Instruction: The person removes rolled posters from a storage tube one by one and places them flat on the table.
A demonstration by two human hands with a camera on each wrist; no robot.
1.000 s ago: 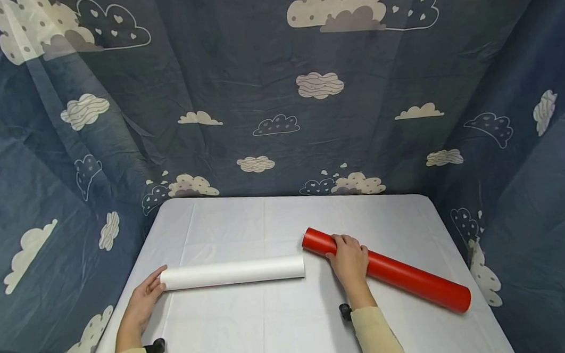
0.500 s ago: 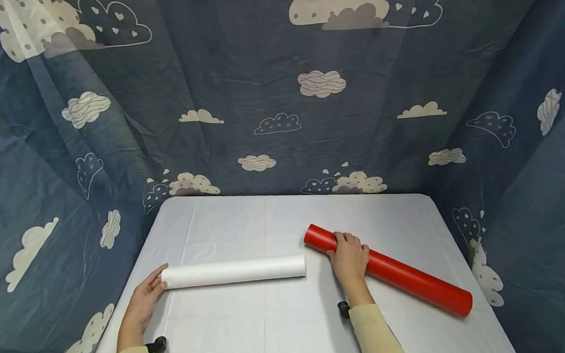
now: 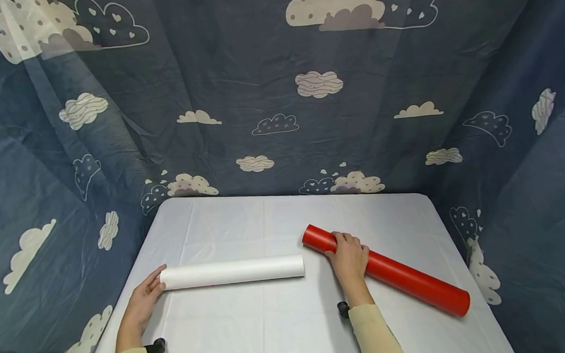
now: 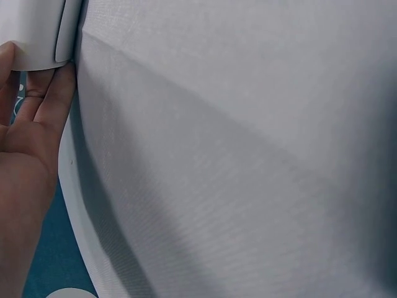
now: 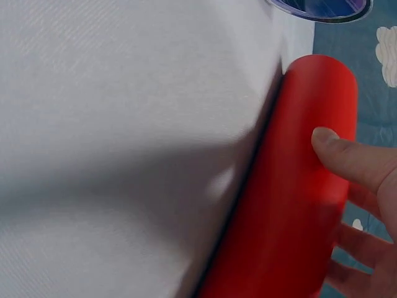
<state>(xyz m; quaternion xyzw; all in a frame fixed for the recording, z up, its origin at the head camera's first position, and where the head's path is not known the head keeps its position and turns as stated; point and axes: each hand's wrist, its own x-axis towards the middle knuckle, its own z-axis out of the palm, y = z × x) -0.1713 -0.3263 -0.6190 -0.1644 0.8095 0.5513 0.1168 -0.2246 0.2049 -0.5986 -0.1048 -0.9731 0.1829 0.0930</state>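
A white roll (image 3: 235,272), like a rolled-up sheet, lies almost level across the left and middle of the table. At its left end my left hand (image 3: 142,303) holds it, and in the left wrist view the thumb lies on the near face with the fingers behind the end. A thicker-looking red roll (image 3: 412,281) lies slantwise to the right, its left end farther back. My right hand (image 3: 349,259) grips it from above toward that end. In the right wrist view the thumb lies along the red surface, and the other fingers reach round the far side.
A white cloth (image 3: 223,329) with fold lines covers the table. Dark blue curtains (image 3: 257,55) with cloud prints hang behind and on both sides. A shiny dark blue rounded thing (image 5: 329,7) shows at the right wrist view's top edge; its kind is unclear.
The red roll has turned very slightly under my right hand, its right end coming a little nearer. My left hand and the white roll stay in place.
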